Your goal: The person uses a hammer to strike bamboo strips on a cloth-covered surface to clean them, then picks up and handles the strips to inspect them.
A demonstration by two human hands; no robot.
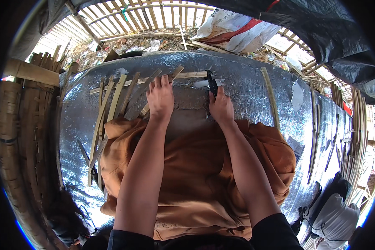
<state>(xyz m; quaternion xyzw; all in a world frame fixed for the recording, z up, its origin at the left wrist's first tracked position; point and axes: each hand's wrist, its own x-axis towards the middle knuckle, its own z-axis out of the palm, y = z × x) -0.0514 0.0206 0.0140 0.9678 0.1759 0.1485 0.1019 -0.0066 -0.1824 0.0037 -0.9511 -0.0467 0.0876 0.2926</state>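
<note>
The left hand (160, 100) has its fingers closed on 1 crosswise strip (191, 75), far on the silver sheet (237, 64); the right hand (221, 109) grips a black tool (213, 84) at its right end.

Strip (193, 75): pale, thin, near-horizontal, rising slightly rightward, upper centre. Tool (212, 84): black, slim, near-upright, at strip's right end.
</note>
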